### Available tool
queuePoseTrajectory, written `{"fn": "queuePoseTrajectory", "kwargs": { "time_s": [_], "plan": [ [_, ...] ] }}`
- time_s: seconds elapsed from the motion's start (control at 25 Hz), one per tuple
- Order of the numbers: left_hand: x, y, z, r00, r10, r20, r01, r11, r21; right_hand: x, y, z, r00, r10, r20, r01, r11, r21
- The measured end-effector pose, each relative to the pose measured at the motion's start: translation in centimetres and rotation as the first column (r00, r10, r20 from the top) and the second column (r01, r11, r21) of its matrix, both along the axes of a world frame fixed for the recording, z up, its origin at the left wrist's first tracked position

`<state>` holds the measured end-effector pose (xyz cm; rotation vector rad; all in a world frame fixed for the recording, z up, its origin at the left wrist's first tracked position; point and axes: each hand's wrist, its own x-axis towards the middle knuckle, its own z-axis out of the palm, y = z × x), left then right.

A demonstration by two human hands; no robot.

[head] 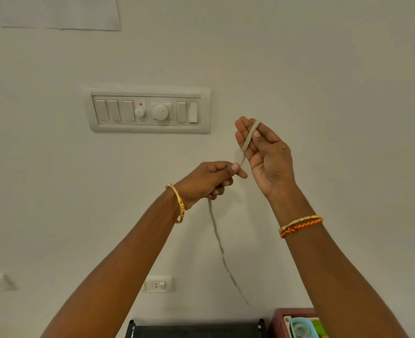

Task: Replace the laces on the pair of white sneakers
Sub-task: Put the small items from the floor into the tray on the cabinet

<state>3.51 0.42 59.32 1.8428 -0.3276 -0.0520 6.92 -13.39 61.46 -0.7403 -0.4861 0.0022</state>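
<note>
Against white wall (299, 69) — both hands, left (209, 179) and right (265, 154), pinch one lace (216, 230).

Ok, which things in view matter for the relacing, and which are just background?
Job:
long flat grey lace
left hand, gripping it
right hand, lace looped over its fingers

Background:
white wall switch panel
white wall socket
black rack
red-brown tray
</note>
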Motion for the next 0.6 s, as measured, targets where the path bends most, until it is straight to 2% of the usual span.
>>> {"fn": "queuePoseTrajectory", "kwargs": {
  "time_s": [0.16, 0.28, 0.44, 0.6],
  "plan": [
    [-0.7, -0.2, 1.6, 0.996, 0.038, 0.082, -0.046, 0.994, 0.096, 1.4, 0.2, -0.4, 0.982, -0.184, 0.045, 0.188, 0.972, -0.142],
    [-0.7, 0.1, 2.9, 0.987, 0.099, 0.123, -0.108, 0.991, 0.073, 2.2, 0.0, -0.9, 0.958, -0.265, 0.114, 0.286, 0.924, -0.254],
    [-0.4, 0.4, 4.6, 0.975, 0.137, 0.173, -0.154, 0.984, 0.088, 2.5, -0.2, -1.9, 0.927, -0.312, 0.207, 0.370, 0.847, -0.382],
    [-0.3, -0.4, 5.5, 0.976, 0.082, 0.199, -0.113, 0.982, 0.149, 2.2, 0.0, -2.2, 0.870, -0.320, 0.374, 0.476, 0.742, -0.473]
  ]
}}
